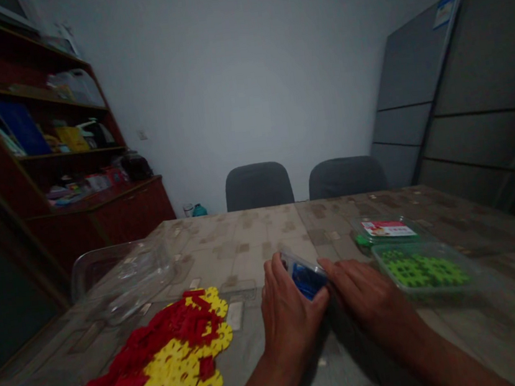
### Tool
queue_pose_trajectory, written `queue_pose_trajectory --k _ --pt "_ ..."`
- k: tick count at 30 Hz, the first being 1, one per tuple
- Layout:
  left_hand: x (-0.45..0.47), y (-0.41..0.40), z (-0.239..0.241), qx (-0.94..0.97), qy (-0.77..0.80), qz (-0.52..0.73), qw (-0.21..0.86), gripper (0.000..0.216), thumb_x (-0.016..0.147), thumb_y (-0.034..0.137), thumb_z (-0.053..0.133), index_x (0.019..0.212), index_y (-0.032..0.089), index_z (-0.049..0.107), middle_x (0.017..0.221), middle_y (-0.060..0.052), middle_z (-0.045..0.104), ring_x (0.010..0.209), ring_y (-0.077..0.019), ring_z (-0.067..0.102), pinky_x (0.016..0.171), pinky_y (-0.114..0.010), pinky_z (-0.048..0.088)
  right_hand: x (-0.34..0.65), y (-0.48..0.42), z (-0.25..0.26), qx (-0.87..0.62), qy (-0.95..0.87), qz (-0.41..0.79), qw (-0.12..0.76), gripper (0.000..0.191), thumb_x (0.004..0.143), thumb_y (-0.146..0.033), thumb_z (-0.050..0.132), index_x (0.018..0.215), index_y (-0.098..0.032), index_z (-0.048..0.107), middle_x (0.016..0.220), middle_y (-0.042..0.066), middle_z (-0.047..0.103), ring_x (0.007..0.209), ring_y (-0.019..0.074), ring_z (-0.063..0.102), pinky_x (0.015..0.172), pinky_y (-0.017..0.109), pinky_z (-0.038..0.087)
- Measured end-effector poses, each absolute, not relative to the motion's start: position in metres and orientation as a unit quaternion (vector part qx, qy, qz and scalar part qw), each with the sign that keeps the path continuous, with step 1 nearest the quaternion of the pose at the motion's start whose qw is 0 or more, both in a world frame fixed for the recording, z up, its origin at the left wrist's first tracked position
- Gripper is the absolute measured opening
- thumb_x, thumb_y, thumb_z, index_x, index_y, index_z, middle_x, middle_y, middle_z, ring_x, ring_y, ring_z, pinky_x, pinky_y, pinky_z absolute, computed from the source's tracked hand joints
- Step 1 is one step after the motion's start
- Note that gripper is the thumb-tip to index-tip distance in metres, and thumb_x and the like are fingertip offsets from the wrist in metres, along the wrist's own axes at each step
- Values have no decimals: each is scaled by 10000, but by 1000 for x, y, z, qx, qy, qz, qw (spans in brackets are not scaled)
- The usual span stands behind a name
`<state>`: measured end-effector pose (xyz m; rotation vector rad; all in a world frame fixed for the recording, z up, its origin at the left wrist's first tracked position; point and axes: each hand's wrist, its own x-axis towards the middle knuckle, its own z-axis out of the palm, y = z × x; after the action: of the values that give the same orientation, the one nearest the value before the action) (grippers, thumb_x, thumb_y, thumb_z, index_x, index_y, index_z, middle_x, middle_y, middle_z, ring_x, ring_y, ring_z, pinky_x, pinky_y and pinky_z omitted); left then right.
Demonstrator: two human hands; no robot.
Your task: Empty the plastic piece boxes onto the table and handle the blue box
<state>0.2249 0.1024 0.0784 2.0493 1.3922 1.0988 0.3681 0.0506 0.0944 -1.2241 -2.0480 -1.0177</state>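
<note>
A small clear plastic box with blue pieces inside point(304, 276) sits tilted on the table between both hands. My left hand point(287, 316) is curled round its left and near side. My right hand point(366, 292) presses against its right side, fingers closed on it. A heap of red and yellow snowflake-shaped plastic pieces point(166, 367) lies on the table to the left of my left arm.
To the right stand a clear tray of green pieces point(424, 269) and a lidded clear box with a red label point(386, 229). A large clear plastic lid or tub point(122, 278) lies at the left. Two grey chairs point(259, 185) face the patterned table point(254, 243); a shelf unit point(46, 150) stands left.
</note>
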Motion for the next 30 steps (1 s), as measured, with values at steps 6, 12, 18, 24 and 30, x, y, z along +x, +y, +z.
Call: queue_pose_trajectory --k 6,12,18,24,30 --pt "226 100 76 736 515 388 204 828 714 323 705 1354 91 234 1283 -169 435 1213 -314 450 1036 -423 397 370 52 79 -451 -745 -391 297 257 1003 -176 354 1033 -72 587 847 93 635 784 196 586 713 322 437" --pt "226 100 71 740 514 396 178 788 750 354 693 1342 113 232 1274 -176 439 1222 -332 456 1029 -458 408 378 66 85 -413 -752 -426 286 263 990 -163 371 1025 -26 592 784 108 634 695 183 585 646 313 445" --pt "222 102 70 739 516 394 178 748 791 348 661 1350 103 228 1280 -194 447 1236 -343 459 1024 -469 411 378 74 94 -395 -765 -424 280 259 999 -155 360 994 -42 593 753 93 628 654 168 578 612 300 433" --pt "220 102 75 730 531 380 201 707 786 289 644 1334 87 245 1281 -207 454 1228 -346 476 1027 -475 406 370 68 98 -380 -785 -395 290 243 995 -112 390 1189 -34 513 857 89 653 762 170 614 696 285 451" --pt "222 102 78 731 532 368 218 733 789 291 635 1354 57 230 1288 -232 458 1237 -358 467 1018 -476 410 372 78 106 -357 -781 -429 279 217 985 -96 394 1128 -19 539 731 60 617 620 148 582 569 276 420"
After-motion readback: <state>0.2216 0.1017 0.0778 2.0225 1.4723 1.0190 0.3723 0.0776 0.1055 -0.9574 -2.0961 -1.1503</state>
